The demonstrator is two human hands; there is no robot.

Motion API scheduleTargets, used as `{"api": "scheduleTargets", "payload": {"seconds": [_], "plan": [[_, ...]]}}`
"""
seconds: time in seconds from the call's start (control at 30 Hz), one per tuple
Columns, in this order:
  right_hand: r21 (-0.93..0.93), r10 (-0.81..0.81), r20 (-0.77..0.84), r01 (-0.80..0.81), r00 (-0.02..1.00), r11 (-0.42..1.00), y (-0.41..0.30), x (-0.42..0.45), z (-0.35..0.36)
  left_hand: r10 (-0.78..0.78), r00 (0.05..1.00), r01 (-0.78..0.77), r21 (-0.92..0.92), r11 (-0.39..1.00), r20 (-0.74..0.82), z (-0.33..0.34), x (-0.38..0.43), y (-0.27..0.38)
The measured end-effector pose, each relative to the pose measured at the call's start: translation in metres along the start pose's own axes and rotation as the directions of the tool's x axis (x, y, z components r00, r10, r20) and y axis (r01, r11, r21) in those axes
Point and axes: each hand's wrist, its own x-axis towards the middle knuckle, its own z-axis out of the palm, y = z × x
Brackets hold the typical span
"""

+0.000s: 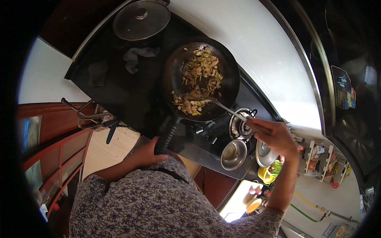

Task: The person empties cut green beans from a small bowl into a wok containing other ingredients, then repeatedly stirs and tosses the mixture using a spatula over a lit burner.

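Note:
A dark wok (230, 65) stands on the black hob (119, 98), with chopped green stems, pale pieces and shredded food (205, 64) spread inside it. My left hand (150, 154) is wrapped around the end of the wok's ribbed black handle (171, 132), close to my body. On the right, my right hand (275, 136) grips the handle of a metal cooking spatula (227, 109). The spatula's blade reaches into the food at the near side of the wok; food partly hides it.
A glass lid (141, 25) and a crumpled cloth (132, 59) lie on the far left of the hob. Right of the wok are a second burner (241, 126), a metal bowl (233, 154), another lid (265, 153) and a yellow basin (265, 175). A white cutting board (235, 202) lies beyond.

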Motion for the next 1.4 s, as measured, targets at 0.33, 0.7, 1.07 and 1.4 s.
{"api": "scheduleTargets", "payload": {"seconds": [0.33,0.7,1.07,1.4], "plan": [[-0.242,0.083,-0.161,-0.121,0.983,0.963,-0.016,0.036,0.037,0.023,0.999,-0.024,-0.030,0.999,-0.043,0.003,0.004,-0.005],[0.536,0.175,-0.397,0.073,0.901,0.841,0.022,0.092,0.118,-0.019,0.998,0.015,-0.067,0.998,-0.064,0.006,-0.001,0.000],[-0.034,-0.128,-0.021,0.127,0.992,0.991,0.050,0.028,0.051,-0.026,0.996,0.015,-0.120,0.993,-0.087,0.008,-0.003,0.003],[-0.096,0.130,0.023,-0.127,0.991,0.987,-0.014,0.008,-0.052,-0.044,0.993,0.017,-0.231,0.973,-0.114,0.013,-0.002,-0.001]]}}
